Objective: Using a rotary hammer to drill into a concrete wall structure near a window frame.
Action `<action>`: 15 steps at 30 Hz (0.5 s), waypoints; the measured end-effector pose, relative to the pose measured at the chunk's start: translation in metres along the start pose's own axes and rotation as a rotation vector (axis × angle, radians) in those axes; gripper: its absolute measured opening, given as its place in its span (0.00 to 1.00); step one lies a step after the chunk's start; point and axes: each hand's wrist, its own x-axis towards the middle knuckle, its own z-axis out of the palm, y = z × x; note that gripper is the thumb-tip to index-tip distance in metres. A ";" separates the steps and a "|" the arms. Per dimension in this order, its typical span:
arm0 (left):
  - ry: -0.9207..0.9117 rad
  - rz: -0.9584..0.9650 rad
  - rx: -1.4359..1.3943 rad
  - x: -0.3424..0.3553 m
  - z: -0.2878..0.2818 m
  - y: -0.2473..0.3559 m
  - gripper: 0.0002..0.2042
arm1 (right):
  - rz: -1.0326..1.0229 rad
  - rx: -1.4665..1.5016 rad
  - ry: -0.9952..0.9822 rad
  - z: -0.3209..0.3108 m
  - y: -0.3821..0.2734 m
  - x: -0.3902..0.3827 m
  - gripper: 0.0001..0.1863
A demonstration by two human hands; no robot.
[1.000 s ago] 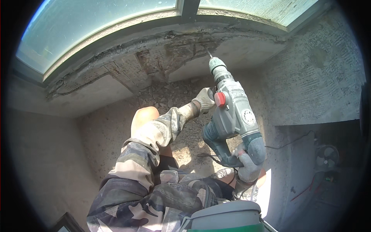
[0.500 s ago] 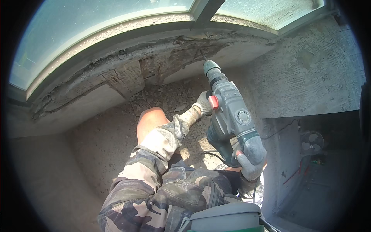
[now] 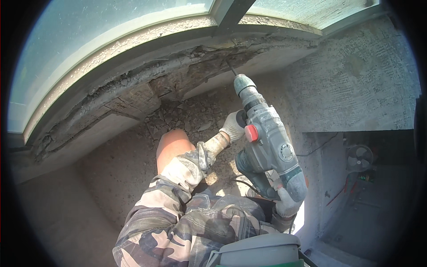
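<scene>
A grey-green rotary hammer drill (image 3: 269, 138) with a red knob points away from me, its thin bit (image 3: 231, 67) meeting the broken, crumbling strip of concrete (image 3: 202, 66) below the window. My left hand (image 3: 233, 125), in a knitted glove, is closed round the side handle near the drill's collar. My gloved right hand (image 3: 286, 200) grips the rear handle, low in the view, partly hidden behind the tool's housing. A black cord hangs from the drill's grip. My camouflage-sleeved left forearm (image 3: 178, 175) crosses over my bare knee (image 3: 171, 147).
Window panes (image 3: 111, 22) in grey frames run along the top. Concrete rubble (image 3: 187, 118) lies on the floor below the ledge. A rough plastered wall (image 3: 356, 75) stands at the right, and under it a shaded lower area holds a fan (image 3: 359, 158). A grey lidded container (image 3: 260, 253) sits at the lower edge.
The view has shifted slightly. The drill, held by both hands, has moved a little left along the broken strip, and its chuck appears somewhat lower in the picture. Both grips look the same.
</scene>
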 end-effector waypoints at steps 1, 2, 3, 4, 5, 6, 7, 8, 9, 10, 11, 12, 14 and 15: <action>0.051 -0.022 -0.002 0.004 -0.002 0.003 0.16 | 0.185 0.200 -0.048 -0.002 -0.002 0.010 0.13; -0.002 -0.045 -0.052 0.004 -0.002 0.006 0.16 | 0.401 0.396 -0.080 -0.005 -0.007 0.013 0.16; -0.043 -0.051 -0.102 0.007 -0.003 0.007 0.16 | 0.413 0.388 -0.073 -0.008 -0.011 0.014 0.16; 0.031 0.081 0.106 0.007 -0.002 0.008 0.16 | 0.345 0.420 -0.078 -0.010 -0.010 0.017 0.16; 0.055 0.055 0.140 0.007 0.000 0.008 0.16 | 0.369 0.412 -0.052 -0.010 -0.009 0.016 0.17; 0.011 -0.049 0.024 0.008 -0.001 0.006 0.17 | 0.302 0.354 -0.115 -0.011 -0.005 0.015 0.20; -0.061 -0.083 -0.101 0.010 -0.004 0.003 0.17 | 0.328 0.348 -0.111 -0.009 -0.003 0.009 0.20; -0.060 -0.068 -0.099 0.011 -0.003 0.000 0.17 | 0.306 0.377 -0.109 -0.006 0.004 0.006 0.19; -0.029 -0.034 -0.128 0.013 -0.003 -0.004 0.15 | 0.278 0.384 -0.119 0.000 0.013 0.004 0.19; -0.068 -0.030 -0.152 0.012 -0.005 -0.008 0.14 | 0.189 0.196 -0.153 0.003 0.020 -0.001 0.19; -0.007 -0.032 -0.152 0.011 -0.006 -0.011 0.14 | 0.204 0.116 -0.240 0.005 0.027 -0.004 0.19; -0.040 -0.077 -0.291 0.012 -0.008 -0.013 0.12 | 0.233 0.105 -0.131 0.011 0.032 -0.010 0.20; -0.065 -0.103 -0.426 0.011 -0.008 -0.015 0.11 | 0.396 -0.369 -0.154 0.015 0.039 -0.017 0.21; -0.044 -0.175 -0.619 0.013 -0.009 -0.015 0.10 | 0.480 -0.592 -0.196 0.018 0.042 -0.018 0.22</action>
